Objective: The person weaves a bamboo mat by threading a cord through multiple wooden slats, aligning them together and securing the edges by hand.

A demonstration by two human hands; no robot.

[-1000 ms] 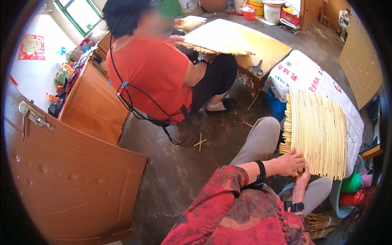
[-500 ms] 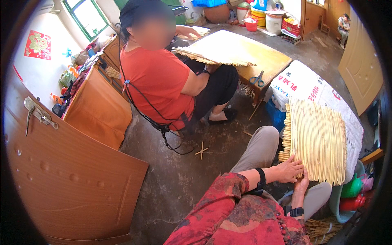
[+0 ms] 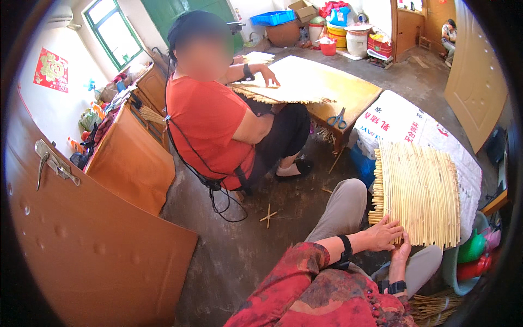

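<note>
A mat of pale, straw-like stalks (image 3: 417, 196), set side by side, lies in front of me over a white printed sack. My left hand (image 3: 383, 236) is on its near left corner, fingers bent over the stalk ends. Close against it, my right hand (image 3: 401, 252) grips the near edge from below, thumb up. The fingertips of both hands nearly meet, and whatever fine thing lies between them is too small to make out. Dark bands circle both my wrists.
The white sack (image 3: 455, 158) covers a surface beside a wooden table (image 3: 357, 103) with scissors (image 3: 337, 119). A co-worker in a red shirt (image 3: 210, 120) sits there at another stalk mat (image 3: 283, 94). A stalk bundle (image 3: 433, 308) and a basin (image 3: 451, 267) are low at right. Crossed sticks (image 3: 268, 216) lie on the floor.
The co-worker's hand has come forward onto the mat on the table. My hands stay at the same corner of my mat, with only slight finger movement. The view has shifted a little.
</note>
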